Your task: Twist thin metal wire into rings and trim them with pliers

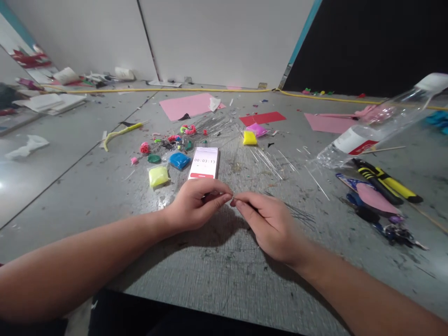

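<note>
My left hand (198, 203) and my right hand (268, 221) meet fingertip to fingertip over the grey floor, just in front of a phone (204, 163) showing a timer. Both hands are closed in a pinch on something tiny between them that I cannot make out. Thin clear sticks (269, 163) lie scattered just beyond my right hand. Small bags of clay sit near the phone: yellow-green (158, 176), blue (179, 160), and farther off yellow (249, 137) and pink (258, 129).
A clear plastic bottle (378, 123) lies at the right above yellow-black cutters (385, 179) and a pink paper cut-out (376, 198). Pink sheets (187, 106) and a red sheet (262, 118) lie farther back. Small clay flowers (144, 148) and scraps lie left of the phone.
</note>
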A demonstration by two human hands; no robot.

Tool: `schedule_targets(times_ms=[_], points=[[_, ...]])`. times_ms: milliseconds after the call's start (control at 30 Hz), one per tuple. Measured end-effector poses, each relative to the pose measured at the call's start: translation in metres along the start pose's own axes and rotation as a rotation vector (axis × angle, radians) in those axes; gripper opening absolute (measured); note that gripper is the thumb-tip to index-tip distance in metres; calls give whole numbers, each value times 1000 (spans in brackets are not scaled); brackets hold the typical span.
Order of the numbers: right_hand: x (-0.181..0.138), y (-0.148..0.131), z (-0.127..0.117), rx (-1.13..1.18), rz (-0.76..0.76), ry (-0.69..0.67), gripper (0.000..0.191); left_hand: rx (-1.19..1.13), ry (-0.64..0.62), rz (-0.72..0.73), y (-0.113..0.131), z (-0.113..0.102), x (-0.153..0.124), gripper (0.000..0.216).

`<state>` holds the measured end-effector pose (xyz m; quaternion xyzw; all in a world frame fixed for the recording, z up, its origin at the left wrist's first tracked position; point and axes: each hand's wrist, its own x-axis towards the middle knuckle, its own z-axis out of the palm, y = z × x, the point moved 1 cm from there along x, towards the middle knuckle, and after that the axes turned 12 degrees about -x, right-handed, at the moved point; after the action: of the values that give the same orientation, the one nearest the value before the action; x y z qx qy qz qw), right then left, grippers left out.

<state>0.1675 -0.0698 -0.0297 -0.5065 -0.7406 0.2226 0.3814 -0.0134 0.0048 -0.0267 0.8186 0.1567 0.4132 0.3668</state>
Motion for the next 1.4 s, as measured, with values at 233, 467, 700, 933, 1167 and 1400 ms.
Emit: schedule_targets(times_ms=[233, 467, 700, 933, 1167, 1400], points=[[0, 3, 2, -90, -25, 41, 19, -51, -79, -119, -8, 1, 2, 11], [0, 10, 4, -162, -22, 180, 3, 12, -123, -40, -9, 0, 2, 10], [-2, 7, 2, -207, -81, 147, 12, 179, -153, 207, -5, 1, -2, 12], [-5, 2, 3, -161, 12, 90, 17, 214, -131, 117, -3, 6, -5, 7], [0, 6, 7, 586, 449, -28, 16, 121, -99, 44, -9, 3, 0, 6], [4, 10, 11, 1119, 489, -288, 16, 21, -68, 81, -8, 1, 0, 3]])
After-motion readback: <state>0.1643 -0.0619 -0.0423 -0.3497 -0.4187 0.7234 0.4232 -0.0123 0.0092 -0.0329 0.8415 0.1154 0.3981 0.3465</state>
